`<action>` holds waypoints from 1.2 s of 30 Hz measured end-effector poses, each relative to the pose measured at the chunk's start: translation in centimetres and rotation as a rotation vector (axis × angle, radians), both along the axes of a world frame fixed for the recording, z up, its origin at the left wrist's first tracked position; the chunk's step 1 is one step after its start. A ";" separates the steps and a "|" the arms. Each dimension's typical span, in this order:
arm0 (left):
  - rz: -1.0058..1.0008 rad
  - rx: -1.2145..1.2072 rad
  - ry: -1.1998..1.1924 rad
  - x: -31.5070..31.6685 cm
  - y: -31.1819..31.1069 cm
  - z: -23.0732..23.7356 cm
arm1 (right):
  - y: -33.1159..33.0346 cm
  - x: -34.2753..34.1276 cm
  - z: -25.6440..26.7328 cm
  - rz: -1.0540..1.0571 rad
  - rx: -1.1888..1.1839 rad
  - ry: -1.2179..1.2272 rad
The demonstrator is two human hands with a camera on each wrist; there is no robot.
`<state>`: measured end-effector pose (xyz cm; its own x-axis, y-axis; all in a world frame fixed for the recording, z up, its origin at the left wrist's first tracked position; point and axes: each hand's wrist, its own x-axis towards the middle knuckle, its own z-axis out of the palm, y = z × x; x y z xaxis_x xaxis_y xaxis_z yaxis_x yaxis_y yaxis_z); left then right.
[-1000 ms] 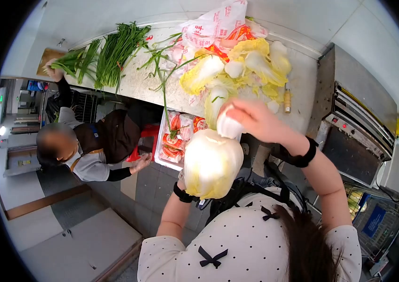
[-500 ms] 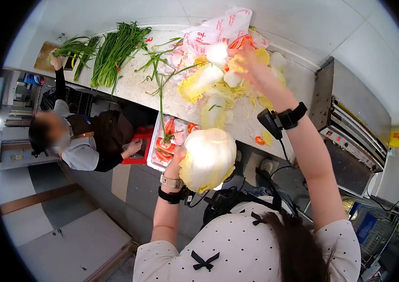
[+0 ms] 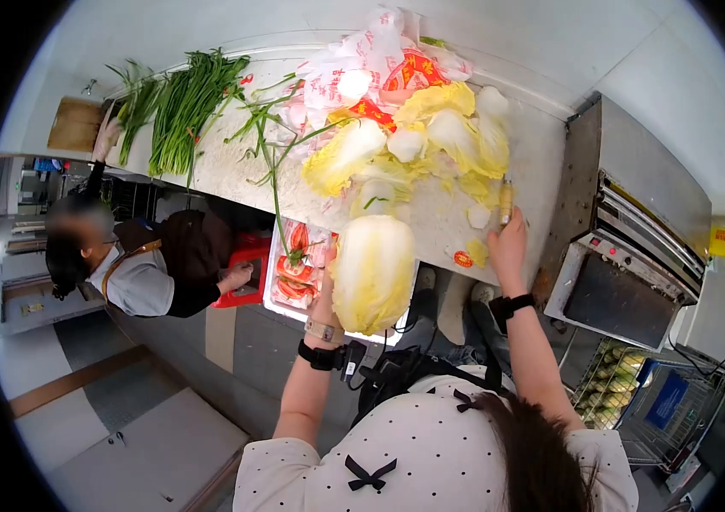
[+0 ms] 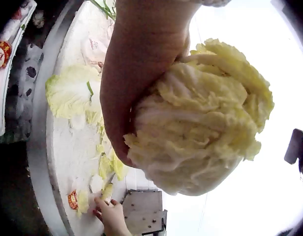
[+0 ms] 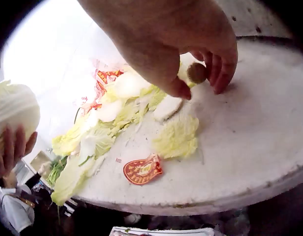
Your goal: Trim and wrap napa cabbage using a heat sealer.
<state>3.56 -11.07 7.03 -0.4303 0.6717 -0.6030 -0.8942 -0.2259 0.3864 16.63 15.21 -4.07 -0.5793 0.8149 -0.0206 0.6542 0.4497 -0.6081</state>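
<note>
In the head view a whole Chinese cabbage (image 3: 371, 273), white with yellow leaf edges, is held up in front of the counter by my left hand (image 5: 13, 150). Its fingers spread and bend against the cabbage's side in the right wrist view. My right hand (image 3: 510, 247) reaches low over the counter's right part. Thumb and fingers stand on either side of a small tan cylindrical object (image 3: 506, 198), whose round brown end (image 5: 197, 73) shows between them. Left of that hand lie a loose yellow leaf piece (image 5: 177, 137) and a red label (image 5: 143, 169).
Torn cabbage leaves (image 3: 341, 158) and printed plastic bags (image 3: 337, 81) cover the counter's middle. Long green stalks (image 3: 192, 111) lie farther left, near another person (image 3: 136, 273). A metal machine (image 3: 635, 222) stands at right; a white crate of red packages (image 3: 296, 277) sits below the edge.
My right hand went from the cabbage out over the leaf pile, then back down to the tan object at right. A white leaf piece now lies on the bags. My left hand keeps holding the cabbage.
</note>
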 end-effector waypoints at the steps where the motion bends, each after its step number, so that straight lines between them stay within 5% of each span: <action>1: -0.017 -0.056 0.038 -0.2 0.2 -0.4 | 0.3 -0.2 -0.2 -0.053 -0.063 -0.014; 6: -0.117 -0.154 0.159 -0.6 1.0 -0.9 | 2.5 -1.6 1.0 -0.204 -0.354 -0.149; 15: -0.147 -0.076 0.160 -0.2 1.3 -2.4 | 4.1 -3.0 -0.9 -0.130 0.085 -0.038; 24: -0.134 -0.112 0.215 0.1 2.5 -1.6 | 4.1 -2.9 -0.8 -0.259 -0.230 -0.022; 28: -0.100 -0.133 0.355 0.1 2.8 -1.3 | 4.4 -0.5 -5.2 -0.398 -0.411 0.257; 33: -0.106 -0.155 0.486 0.0 2.6 -1.4 | -0.5 1.0 3.9 -0.314 -0.758 0.480; 35: -0.115 -0.153 0.504 0.1 2.7 -0.7 | -2.5 1.3 8.0 -0.130 -0.840 0.417; 36: -0.132 -0.200 0.555 0.3 2.7 -0.7 | -3.5 1.3 10.8 -0.001 -1.061 0.471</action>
<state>3.82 -8.39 6.34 -0.6373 0.6380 -0.4323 -0.5625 -0.0016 0.8268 17.89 11.66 6.71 -0.7107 0.5179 -0.4762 0.2631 -0.4321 -0.8626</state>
